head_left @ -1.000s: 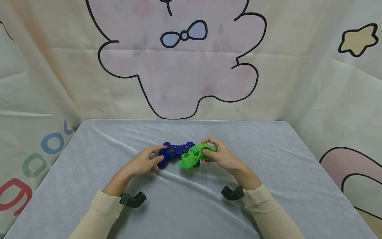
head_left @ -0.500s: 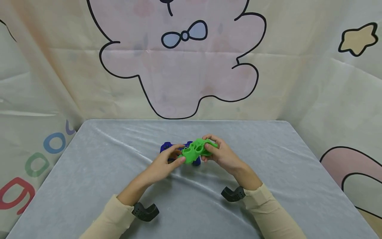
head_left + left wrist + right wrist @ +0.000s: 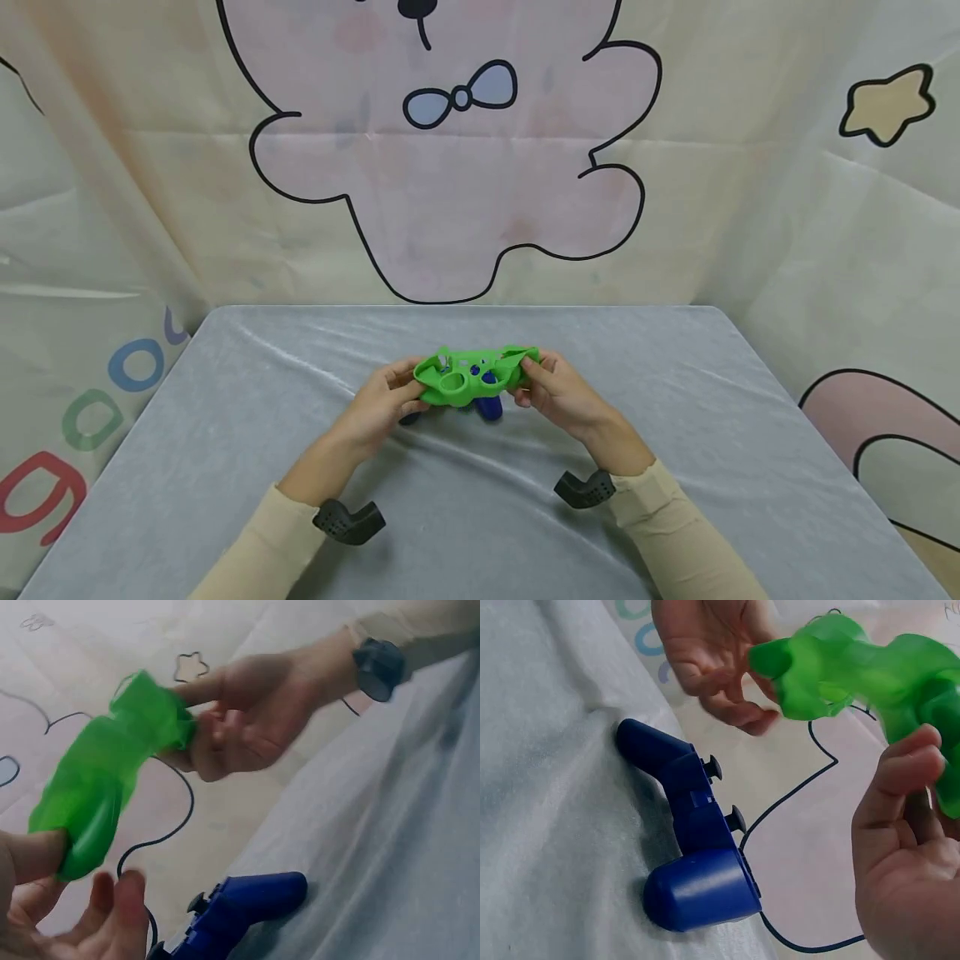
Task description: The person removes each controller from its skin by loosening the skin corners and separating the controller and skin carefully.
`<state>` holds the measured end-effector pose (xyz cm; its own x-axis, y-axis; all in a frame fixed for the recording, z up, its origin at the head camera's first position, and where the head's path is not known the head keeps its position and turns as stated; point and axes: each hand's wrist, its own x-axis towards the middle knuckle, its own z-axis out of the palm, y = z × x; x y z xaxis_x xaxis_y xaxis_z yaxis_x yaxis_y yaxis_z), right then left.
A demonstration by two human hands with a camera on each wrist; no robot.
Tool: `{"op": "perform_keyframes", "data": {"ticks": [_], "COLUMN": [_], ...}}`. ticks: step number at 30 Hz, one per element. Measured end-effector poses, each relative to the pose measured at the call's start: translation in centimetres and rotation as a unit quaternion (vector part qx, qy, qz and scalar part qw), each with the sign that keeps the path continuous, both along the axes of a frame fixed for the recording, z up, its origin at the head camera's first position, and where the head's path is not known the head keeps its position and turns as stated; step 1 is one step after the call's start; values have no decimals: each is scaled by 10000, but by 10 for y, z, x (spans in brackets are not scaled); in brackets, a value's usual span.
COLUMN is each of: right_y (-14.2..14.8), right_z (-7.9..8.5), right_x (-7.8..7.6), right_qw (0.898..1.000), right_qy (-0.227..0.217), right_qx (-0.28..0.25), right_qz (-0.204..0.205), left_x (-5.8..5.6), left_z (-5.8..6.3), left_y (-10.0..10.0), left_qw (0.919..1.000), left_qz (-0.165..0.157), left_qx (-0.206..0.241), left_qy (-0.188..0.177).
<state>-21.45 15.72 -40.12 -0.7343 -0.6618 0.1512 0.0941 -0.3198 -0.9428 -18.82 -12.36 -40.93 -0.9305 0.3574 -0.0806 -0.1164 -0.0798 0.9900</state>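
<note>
A bright green silicone controller cover (image 3: pixel 472 375) is held up between both hands, above a blue game controller (image 3: pixel 697 825) lying on the table. My left hand (image 3: pixel 378 408) pinches the cover's left end between thumb and fingers. At the opposite end my right hand (image 3: pixel 566 396) grips it, thumb on top. Through the cover's holes, parts of the controller show in the head view; one blue handle pokes out below. Seen from the left wrist, the soft cover (image 3: pixel 112 772) hangs in the air, apart from the controller (image 3: pixel 232 911) with its black thumbsticks.
A grey velvety cloth (image 3: pixel 465 533) with some creases covers the table. Behind it hangs a cream curtain (image 3: pixel 720 192) printed with cartoon shapes. Each wrist wears a black camera mount, the left one (image 3: pixel 348 522) and the right one (image 3: pixel 585 489).
My left hand has left the blue controller and moved right to take the cover's free end. The cover has turned level and been spread out over the controller.
</note>
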Motion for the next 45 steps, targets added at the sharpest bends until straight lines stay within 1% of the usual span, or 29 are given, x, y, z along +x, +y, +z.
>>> {"op": "perform_keyframes", "data": {"ticks": [1, 3, 6, 9, 11, 13, 16, 18, 20, 23, 25, 28, 30, 32, 33, 36, 38, 41, 43, 45], "right_y": [0, 2, 3, 5, 5, 5, 3, 1, -1, -4, -5, -4, -3, -4, -5, -9, -11, -13, -14, -17], "right_z": [-1, -3, -6, -7, -7, -6, -4, -3, -3, -3, -3, -1, 0, 2, 3, 4, 3, 1, -2, -4], "right_x": [0, -1, -1, -2, -1, -1, 0, 1, 1, 2, 2, 3, 3, 3, 3, 3, 2, 2, 2, 3], "right_qw": [10000, 9999, 9992, 9961, 9924, 9877, 9797, 9762, 9755, 9763, 9811, 9931, 9985, 9994, 9987, 9942, 9898, 9797, 9676, 9527], "right_qy": [-25, -47, -50, -105, -136, -151, -7, 161, 344, 575, 605, 319, 25, -230, -299, -366, -272, 158, 658, 1105], "right_qx": [24, 39, -134, -528, -812, -1056, -1212, -1064, -736, -142, 127, 172, 168, 261, 388, 819, 1053, 1362, 1609, 1882], "right_qz": [8, 91, 376, 701, 913, 1143, 1597, 1881, 2044, 2079, 1836, 1115, 514, 42, -129, -586, -924, -1461, -1833, -2116], "left_x": [-1, -1, -1, -1, -1, 0, 1, 2, 2, 2, 1, 2, 3, 4, 4, 5, 5, 4, 4, 4], "left_z": [1, 3, 6, 7, 7, 6, 5, 5, 4, 3, 4, 5, 7, 7, 8, 9, 10, 12, 11, 10], "left_y": [-2, -4, -6, -7, -8, -9, -11, -13, -14, -14, -12, -11, -11, -11, -12, -12, -11, -9, -6, -3], "left_qw": [9996, 9961, 9859, 9762, 9729, 9714, 9702, 9684, 9683, 9747, 9801, 9848, 9853, 9836, 9820, 9798, 9824, 9892, 9918, 9936], "left_qz": [-87, -331, -694, -902, -978, -1033, -1072, -1119, -1196, -1350, -1407, -1399, -1405, -1490, -1566, -1699, -1634, -1318, -1023, -680], "left_qx": [250, 798, 1505, 1955, 2076, 2115, 2142, 2201, 2175, 1782, 1402, 1017, 940, 930, 934, 898, 698, 171, -147, -271], "left_qy": [-64, -170, -236, -249, -277, -325, -370, -355, -263, -87, 1, 123, 257, 410, 484, 558, 571, 625, 753, 857]}}
